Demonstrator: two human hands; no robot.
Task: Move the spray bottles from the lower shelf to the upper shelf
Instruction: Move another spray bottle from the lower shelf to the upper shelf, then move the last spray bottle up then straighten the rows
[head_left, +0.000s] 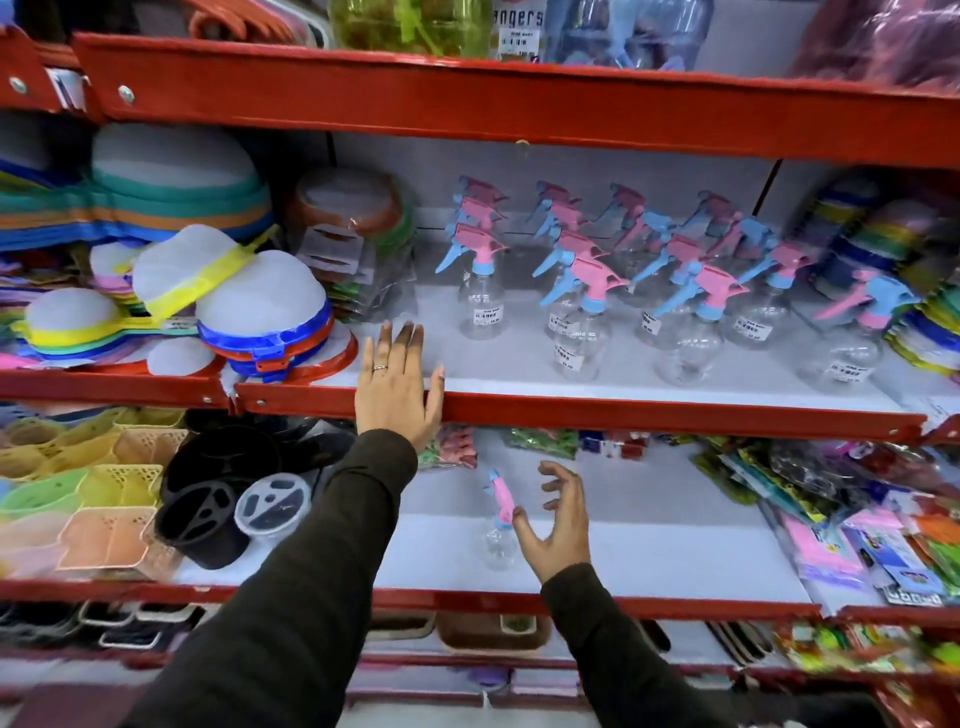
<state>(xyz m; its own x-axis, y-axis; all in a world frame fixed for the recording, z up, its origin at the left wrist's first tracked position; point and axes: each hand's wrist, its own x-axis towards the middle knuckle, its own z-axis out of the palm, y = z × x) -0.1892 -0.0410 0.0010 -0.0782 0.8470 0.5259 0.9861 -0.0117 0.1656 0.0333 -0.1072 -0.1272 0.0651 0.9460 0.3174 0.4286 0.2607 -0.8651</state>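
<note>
A: Why is the left hand (397, 387) lying flat on the red edge (623, 410) of the upper shelf (498, 358)?

B: I think it helps the person lean in. The fingers are spread and hold nothing.

A: And the right hand (558, 522)?

B: It is below that red edge, on the lower shelf (649, 561). Its grip is apart, with the fingers curled. It is right beside the last spray bottle (500, 525). The thumb is at the pink top, maybe touching. It is not closed on it yet.

A: Where are the other bottles?

B: Above the red edge. A big group of spray bottles (623, 291) stands in rows on the upper shelf, with price stickers facing out. So the job looks almost done.

A: What is the place like?

B: A shop. The shelves are white boards with red metal fronts. Left of the red edge's middle are colourful strainers (171, 291), and baskets (93, 499) sit lower down
</note>
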